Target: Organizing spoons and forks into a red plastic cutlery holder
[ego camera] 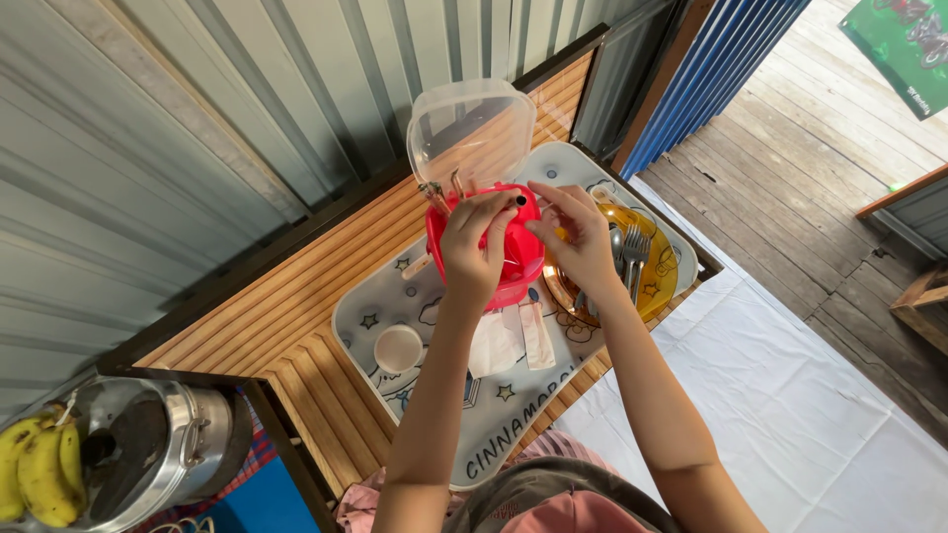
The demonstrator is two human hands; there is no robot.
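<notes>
A red plastic container (517,278) with its clear lid (470,130) flipped up stands on a pale printed mat (513,410). Utensil handles poke out of it. My left hand (474,245) is over the container, fingers pinched on a thin utensil there. My right hand (581,229) hovers just to the right, fingertips meeting the left hand's over the container rim. Beside it sits an amber glass plate (660,284) carrying forks (633,253).
A small white cup (398,347) and folded white napkins (512,339) lie on the mat. The wooden slatted counter (296,326) runs along a corrugated metal wall. A steel pot (148,449) and bananas (38,469) sit at lower left. White cloth (790,415) covers the floor.
</notes>
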